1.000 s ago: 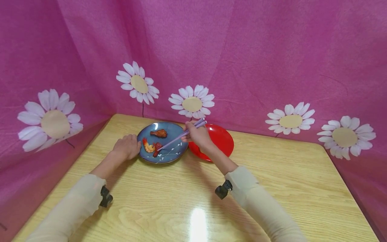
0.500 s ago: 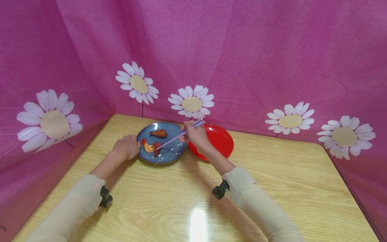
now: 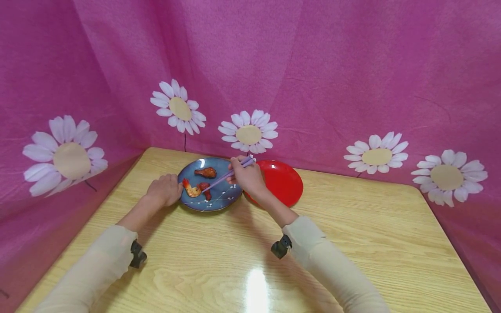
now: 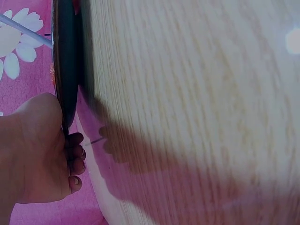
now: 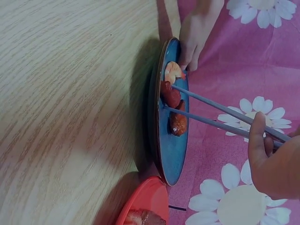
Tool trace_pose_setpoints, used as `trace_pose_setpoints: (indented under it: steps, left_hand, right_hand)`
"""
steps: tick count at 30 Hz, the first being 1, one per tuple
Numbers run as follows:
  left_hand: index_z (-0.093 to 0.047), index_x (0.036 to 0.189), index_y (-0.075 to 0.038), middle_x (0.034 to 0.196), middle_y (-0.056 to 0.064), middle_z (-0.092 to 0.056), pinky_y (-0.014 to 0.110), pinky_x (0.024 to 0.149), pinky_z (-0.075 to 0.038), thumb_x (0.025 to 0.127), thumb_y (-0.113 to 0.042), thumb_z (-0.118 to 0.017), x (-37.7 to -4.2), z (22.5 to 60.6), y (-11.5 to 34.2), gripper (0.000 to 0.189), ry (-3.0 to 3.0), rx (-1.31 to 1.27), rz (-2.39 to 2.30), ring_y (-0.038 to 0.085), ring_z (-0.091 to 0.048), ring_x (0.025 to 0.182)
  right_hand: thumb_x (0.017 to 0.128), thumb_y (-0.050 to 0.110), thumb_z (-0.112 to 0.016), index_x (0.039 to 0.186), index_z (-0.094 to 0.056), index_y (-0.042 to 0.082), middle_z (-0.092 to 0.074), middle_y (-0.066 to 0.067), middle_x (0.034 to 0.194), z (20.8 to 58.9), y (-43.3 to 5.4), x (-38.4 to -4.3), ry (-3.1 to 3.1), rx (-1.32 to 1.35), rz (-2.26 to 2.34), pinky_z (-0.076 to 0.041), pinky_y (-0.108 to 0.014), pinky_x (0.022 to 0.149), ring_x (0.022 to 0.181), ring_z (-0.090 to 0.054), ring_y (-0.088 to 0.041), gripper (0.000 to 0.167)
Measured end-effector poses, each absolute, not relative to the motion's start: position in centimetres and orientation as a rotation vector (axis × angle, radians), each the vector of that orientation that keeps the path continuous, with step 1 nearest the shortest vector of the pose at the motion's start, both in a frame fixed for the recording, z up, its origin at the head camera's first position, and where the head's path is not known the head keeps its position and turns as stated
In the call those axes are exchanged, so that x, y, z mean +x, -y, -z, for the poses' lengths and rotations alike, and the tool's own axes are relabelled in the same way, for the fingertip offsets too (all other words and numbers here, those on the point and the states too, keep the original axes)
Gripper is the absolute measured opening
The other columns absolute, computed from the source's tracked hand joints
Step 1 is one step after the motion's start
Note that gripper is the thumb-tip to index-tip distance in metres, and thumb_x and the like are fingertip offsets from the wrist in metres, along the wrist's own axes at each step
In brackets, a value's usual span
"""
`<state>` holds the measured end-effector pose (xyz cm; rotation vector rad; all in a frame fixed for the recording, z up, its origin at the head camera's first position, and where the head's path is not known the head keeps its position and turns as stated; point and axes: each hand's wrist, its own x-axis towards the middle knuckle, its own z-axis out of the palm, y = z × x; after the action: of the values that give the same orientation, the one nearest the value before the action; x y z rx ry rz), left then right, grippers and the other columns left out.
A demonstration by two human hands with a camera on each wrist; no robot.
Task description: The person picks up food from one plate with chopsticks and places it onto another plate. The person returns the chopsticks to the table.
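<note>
My left hand (image 3: 165, 190) grips the left rim of a dark blue plate (image 3: 223, 202) with a white blossom pattern; in the left wrist view its fingers curl beneath the rim. My right hand (image 3: 247, 176) holds a pair of purple chopsticks (image 3: 221, 179), slanting down to the plate. Their tips stand spread on either side of a dark red meat piece (image 5: 170, 95) in the right wrist view. Left of that piece lies an orange shrimp (image 3: 192, 189), right beside it. A browned chicken drumstick (image 3: 205, 172) lies farther back on the same plate.
Right of the blue plate, a red plate (image 3: 287, 184) sits partly behind my right hand. It bears a brown and pinkish food piece (image 5: 146, 217), seen in the right wrist view. A pink flowered curtain (image 3: 313, 87) encloses the wooden table (image 3: 352, 243) at the back and sides.
My right hand has moved slightly left with the chopsticks. The dark red meat piece has turned, its near end swinging right. My left hand has stayed on the rim.
</note>
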<state>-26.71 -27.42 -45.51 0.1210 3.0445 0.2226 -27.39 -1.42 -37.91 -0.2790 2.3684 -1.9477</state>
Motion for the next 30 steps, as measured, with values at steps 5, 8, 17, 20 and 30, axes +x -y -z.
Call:
trace_pose_setpoints:
  steps: [5,8,17,20,30]
  left_hand:
    - [-0.050,0.106,0.013,0.100,0.025,-0.055,0.056,0.086,-0.045,0.103,-0.023,-0.037,-26.7,45.6,27.5,0.038,-3.039,0.123,-0.227,0.043,-0.055,0.101]
    - [-0.050,0.105,0.013,0.100,0.025,-0.055,0.056,0.086,-0.045,0.103,-0.023,-0.037,-26.7,45.7,27.6,0.039,-3.041,0.129,-0.230,0.043,-0.055,0.101]
    - [-0.051,0.107,0.014,0.103,0.026,-0.055,0.056,0.087,-0.045,0.104,-0.023,-0.036,-26.8,45.8,27.5,0.040,-3.032,0.129,-0.227,0.043,-0.054,0.104]
    - [-0.050,0.109,0.014,0.105,0.027,-0.055,0.057,0.088,-0.044,0.104,-0.024,-0.035,-26.7,45.7,27.4,0.041,-3.026,0.130,-0.225,0.044,-0.054,0.105]
    - [-0.050,0.109,0.015,0.105,0.027,-0.055,0.057,0.088,-0.044,0.103,-0.023,-0.034,-26.6,45.6,27.6,0.041,-3.042,0.130,-0.200,0.044,-0.054,0.106]
  right_hand:
    - [0.103,0.023,-0.054,0.086,-0.063,-0.001,-0.065,-0.010,0.067,38.3,1.2,-27.8,-2.369,-0.293,1.967,-0.057,-0.029,0.057,0.052,-0.063,-0.010,0.031]
    - [0.103,0.023,-0.054,0.086,-0.062,-0.001,-0.064,-0.011,0.067,38.8,0.8,-28.1,-2.358,-0.279,1.995,-0.057,-0.028,0.058,0.052,-0.063,-0.011,0.031]
    - [0.105,0.024,-0.051,0.088,-0.063,-0.006,-0.065,-0.017,0.070,39.5,0.3,-28.4,-2.334,-0.278,2.078,-0.057,-0.027,0.058,0.051,-0.061,-0.012,0.036]
    - [0.105,0.025,-0.051,0.088,-0.063,-0.009,-0.065,-0.018,0.069,39.9,0.1,-28.5,-2.351,-0.262,2.116,-0.056,-0.026,0.056,0.050,-0.060,-0.012,0.039]
    - [0.105,0.021,-0.050,0.086,-0.062,-0.010,-0.063,-0.015,0.068,40.8,-1.1,-29.0,-2.294,-0.291,2.282,-0.054,-0.024,0.051,0.049,-0.060,-0.011,0.037]
